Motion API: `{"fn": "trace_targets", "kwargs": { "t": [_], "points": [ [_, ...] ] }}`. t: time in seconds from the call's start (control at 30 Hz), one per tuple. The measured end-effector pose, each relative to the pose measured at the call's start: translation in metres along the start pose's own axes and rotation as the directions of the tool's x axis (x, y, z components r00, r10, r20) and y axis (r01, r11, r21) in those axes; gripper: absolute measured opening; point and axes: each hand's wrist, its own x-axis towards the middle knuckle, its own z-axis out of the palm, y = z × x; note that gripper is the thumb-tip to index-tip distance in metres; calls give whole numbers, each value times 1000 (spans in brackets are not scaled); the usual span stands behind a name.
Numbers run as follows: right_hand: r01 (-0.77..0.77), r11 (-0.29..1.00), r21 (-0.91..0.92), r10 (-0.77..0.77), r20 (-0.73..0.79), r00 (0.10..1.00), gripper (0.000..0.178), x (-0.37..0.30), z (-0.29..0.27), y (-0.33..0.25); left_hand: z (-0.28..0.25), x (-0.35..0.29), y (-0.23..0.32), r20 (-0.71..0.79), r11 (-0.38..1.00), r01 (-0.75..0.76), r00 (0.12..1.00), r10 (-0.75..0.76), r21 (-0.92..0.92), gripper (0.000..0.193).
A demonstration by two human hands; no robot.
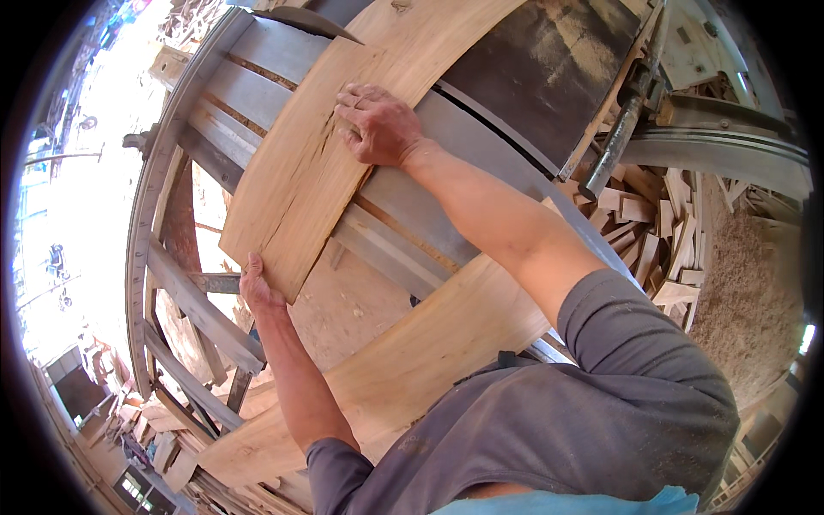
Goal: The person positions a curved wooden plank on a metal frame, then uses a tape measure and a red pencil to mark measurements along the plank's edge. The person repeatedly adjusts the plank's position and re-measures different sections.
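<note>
A pale wooden board [292, 189] with long cracks along its grain lies slanting across a grey metal machine table [403, 176]. At the board's near left end, my left hand [261, 283] grips the corner, thumb on top and the other fingers hidden beneath. Farther along, my right hand [378, 124] rests on the board near its right edge, fingers curled and pressed against the wood. Past the board's far end, another pale plank [438, 30] lies on the table. A second long board [412, 352] stretches crosswise just in front of my body.
A dark curved metal part [300, 19] sits beside the board's far end. To the right are a dark panel dusted with sawdust [549, 69], a metal bar [614, 150] and a heap of wood offcuts [652, 223]. A metal frame rail [142, 249] curves along the left.
</note>
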Motion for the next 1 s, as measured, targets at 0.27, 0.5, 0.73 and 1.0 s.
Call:
{"fn": "trace_targets", "kwargs": {
  "t": [0.27, 0.5, 0.73, 1.0],
  "points": [
    [1, 1000, -3, -1, 41, 999, 34, 13, 17, 11, 2, 23, 0, 3, 1000, -7, 1000, 7, 19, 39],
    [3, 1000, -8, -3, 53, 999, 33, 24, 39, 23, 7, 48, -3, -23, 999, -8, 1000, 9, 43, 41],
    [-5, 1000, 14, 4, 75, 997, 31, 39, 63, 35, 14, 75, 0, -22, 1000, 2, 1000, -1, 30, 40],
    [36, 999, 5, -36, 99, 994, 31, 48, 91, 44, 24, 84, 6, -87, 1000, -8, 996, 10, 28, 34]
  ]
}}
